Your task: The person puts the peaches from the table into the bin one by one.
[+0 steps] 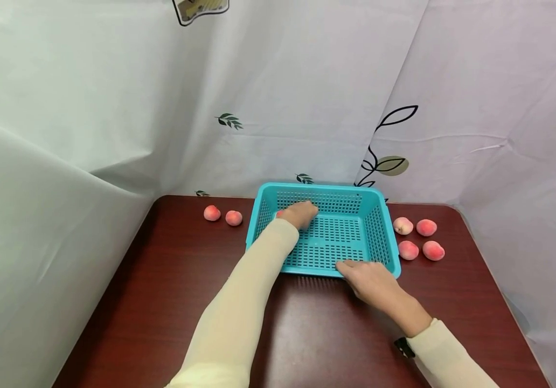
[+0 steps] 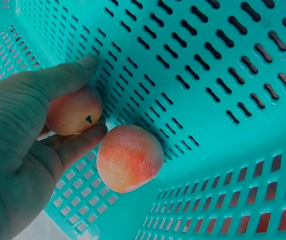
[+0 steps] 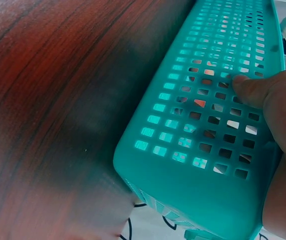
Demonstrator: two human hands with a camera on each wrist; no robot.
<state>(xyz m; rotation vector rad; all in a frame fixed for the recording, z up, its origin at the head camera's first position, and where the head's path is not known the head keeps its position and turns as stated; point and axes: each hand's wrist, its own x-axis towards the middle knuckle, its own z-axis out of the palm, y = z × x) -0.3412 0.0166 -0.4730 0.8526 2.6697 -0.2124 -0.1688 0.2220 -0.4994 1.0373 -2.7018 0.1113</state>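
Note:
A turquoise plastic basket (image 1: pixel 326 189) with slotted walls stands at the back of the table. Inside it, toward the left end, my left hand (image 1: pixel 301 214) is low near the floor. In the left wrist view that hand holds a pinkish-yellow peach (image 2: pixel 75 111) between thumb and fingers. A second peach (image 2: pixel 130 158) lies in the basket right beside the fingertips, against the slotted surface. At the front rim, my right hand (image 1: pixel 372 283) grips the basket's edge. Its thumb (image 3: pixel 250 91) presses the outer wall in the right wrist view; the other fingers are mostly hidden there.
Two peaches, one (image 1: pixel 212 213) farther left than the other (image 1: pixel 234 217), lie left of the basket. Several more peaches (image 1: pixel 408 250) sit close to its right end. White patterned cloth (image 1: pixel 278 97) hangs behind the dark red wooden table (image 1: pixel 171 291).

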